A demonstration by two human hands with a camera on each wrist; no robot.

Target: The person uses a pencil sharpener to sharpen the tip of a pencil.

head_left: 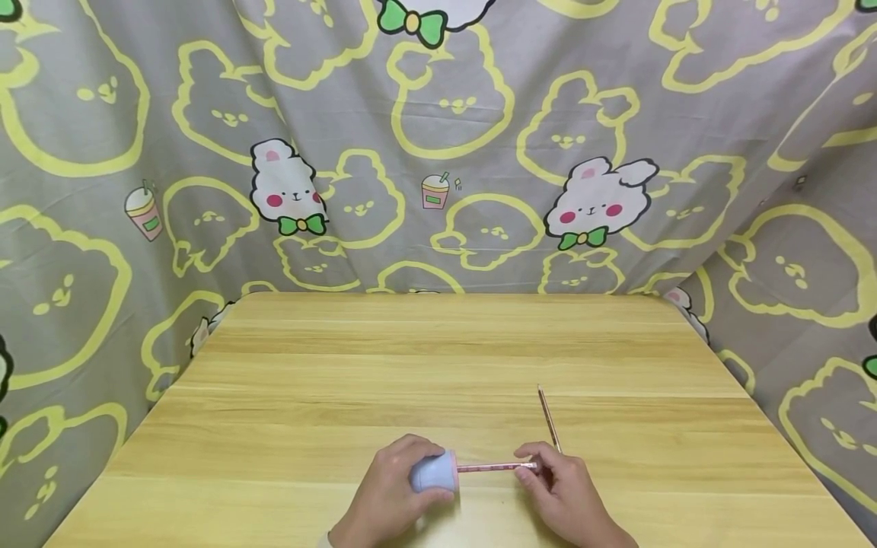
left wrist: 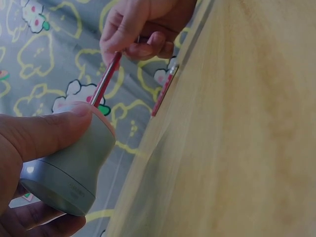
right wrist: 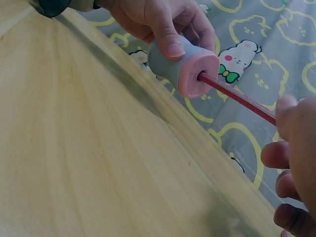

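My left hand [head_left: 392, 489] grips a light-blue pencil sharpener [head_left: 432, 473] with a pink end. It lies sideways in the grasp, with the thumb and fingers around its body. In the right wrist view, the sharpener's pink face [right wrist: 210, 64] shows a round hole with a red-striped pencil [right wrist: 239, 97] standing in it. The pencil's inserted tip is hidden. My right hand [head_left: 567, 491] pinches the outer end of that pencil between thumb and fingertips. Just beyond the right hand, a second pencil [head_left: 547, 415] lies on the table, its near end covered by the hand.
A wood-grain table [head_left: 329, 396] spreads out beneath both hands. Grey cloth [head_left: 370, 114] with yellow outlines and white rabbit figures hangs behind it and on both sides.
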